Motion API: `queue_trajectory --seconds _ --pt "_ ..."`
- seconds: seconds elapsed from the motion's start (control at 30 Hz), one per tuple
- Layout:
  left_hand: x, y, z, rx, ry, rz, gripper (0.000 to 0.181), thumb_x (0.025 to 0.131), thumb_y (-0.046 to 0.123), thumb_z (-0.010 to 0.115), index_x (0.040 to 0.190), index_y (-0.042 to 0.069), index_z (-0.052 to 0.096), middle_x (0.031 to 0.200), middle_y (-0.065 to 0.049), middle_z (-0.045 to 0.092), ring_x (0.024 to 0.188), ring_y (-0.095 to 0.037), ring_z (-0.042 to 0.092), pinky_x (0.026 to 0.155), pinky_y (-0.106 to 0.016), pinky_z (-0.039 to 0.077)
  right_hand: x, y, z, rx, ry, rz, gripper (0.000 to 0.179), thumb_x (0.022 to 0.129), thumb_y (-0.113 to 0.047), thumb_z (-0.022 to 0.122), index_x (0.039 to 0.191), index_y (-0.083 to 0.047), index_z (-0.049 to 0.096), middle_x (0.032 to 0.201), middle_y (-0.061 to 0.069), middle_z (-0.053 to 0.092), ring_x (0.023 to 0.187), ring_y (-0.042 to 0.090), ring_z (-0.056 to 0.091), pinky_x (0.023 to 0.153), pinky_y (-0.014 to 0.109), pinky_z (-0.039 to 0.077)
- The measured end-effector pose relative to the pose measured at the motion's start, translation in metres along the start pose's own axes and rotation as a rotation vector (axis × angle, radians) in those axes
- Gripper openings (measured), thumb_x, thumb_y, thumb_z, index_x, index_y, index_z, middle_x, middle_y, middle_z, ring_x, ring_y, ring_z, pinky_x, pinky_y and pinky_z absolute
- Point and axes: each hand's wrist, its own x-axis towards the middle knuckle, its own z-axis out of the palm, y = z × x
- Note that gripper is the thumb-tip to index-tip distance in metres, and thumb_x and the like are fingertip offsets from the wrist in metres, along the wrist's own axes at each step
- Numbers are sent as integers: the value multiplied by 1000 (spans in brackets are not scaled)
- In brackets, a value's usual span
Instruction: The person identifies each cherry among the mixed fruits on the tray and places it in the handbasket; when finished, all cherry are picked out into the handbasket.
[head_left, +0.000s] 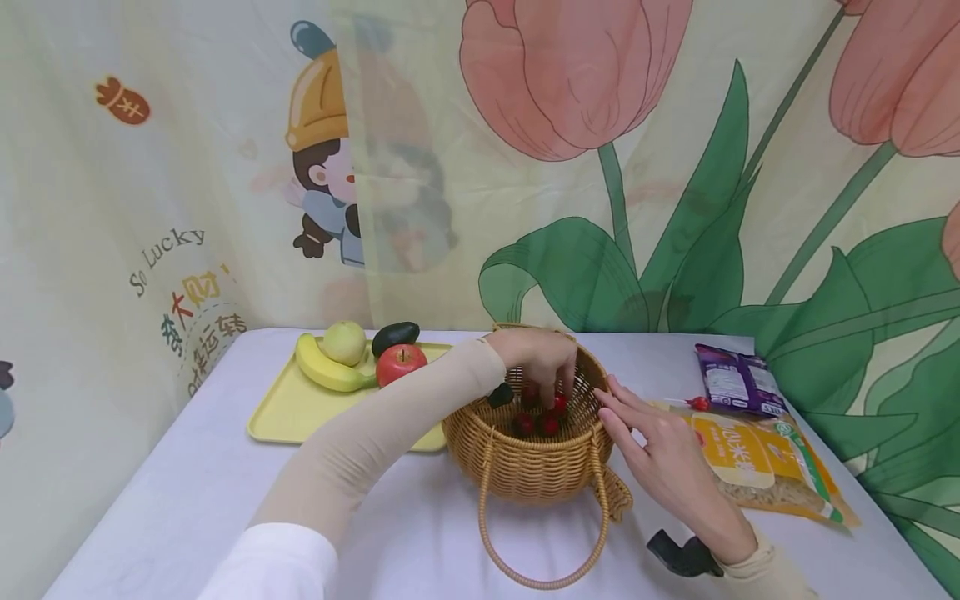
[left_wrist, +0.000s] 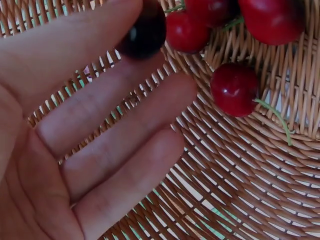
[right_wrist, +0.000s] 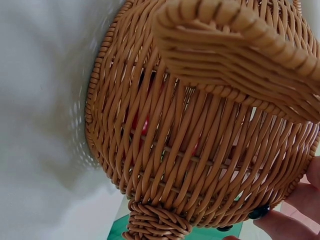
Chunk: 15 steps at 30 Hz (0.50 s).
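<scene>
A round wicker basket stands mid-table, its handle folded down toward me. My left hand reaches inside from above. Between its thumb and forefinger it pinches a dark cherry; the other fingers extend loosely. Several red cherries lie on the woven bottom nearby, one with a green stem. My right hand touches the basket's right rim with fairly straight fingers. Near those fingertips, a black bead sits on the wicker.
Left of the basket, a yellow tray bears a banana, a red apple, a pale green round fruit and a dark green oval fruit. To the right lie a purple packet, a yellow grain bag and a small red item.
</scene>
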Motion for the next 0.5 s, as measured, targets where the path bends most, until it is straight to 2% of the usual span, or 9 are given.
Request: queue_trajectory --seconds 0.13,0.3,0.5 --pt "0 1 1 62 7 9 29 84 19 86 112 24 82 112 8 77 97 -5 66 82 -21 57 0 0 -1 1 0 1 36 104 -27 61 136 -11 68 146 17 58 124 44 62 95 58 53" --pt "-2 3 2 102 10 10 30 84 20 86 113 25 81 113 9 76 94 -5 64 80 -22 57 0 0 -1 -3 -2 4 36 104 -27 61 136 -12 67 146 17 58 125 44 62 96 57 53" --pt "-5 3 1 167 31 -42 29 82 20 87 110 28 82 115 11 75 97 -6 64 83 -24 57 0 1 0 -1 -10 16 37 104 -28 61 137 -12 66 147 16 58 126 43 62 97 57 52"
